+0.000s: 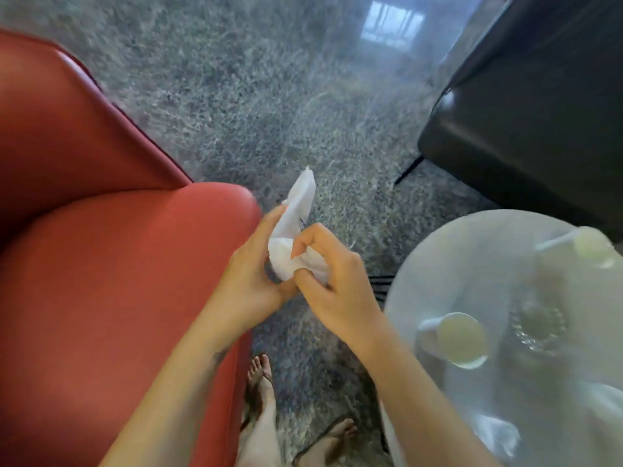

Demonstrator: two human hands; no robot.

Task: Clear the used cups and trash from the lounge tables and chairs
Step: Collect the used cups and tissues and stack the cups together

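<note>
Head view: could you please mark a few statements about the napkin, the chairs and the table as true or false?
1. Both the left hand and the right hand hold the white napkin. True.
2. The chair at the person's left is black. False: it is a red chair; the black chair stands at the upper right.
3. A paper cup lies on its side on the round table. True.
4. The napkin rests on a chair seat. False: it is held up over the floor, beside the red seat.
</note>
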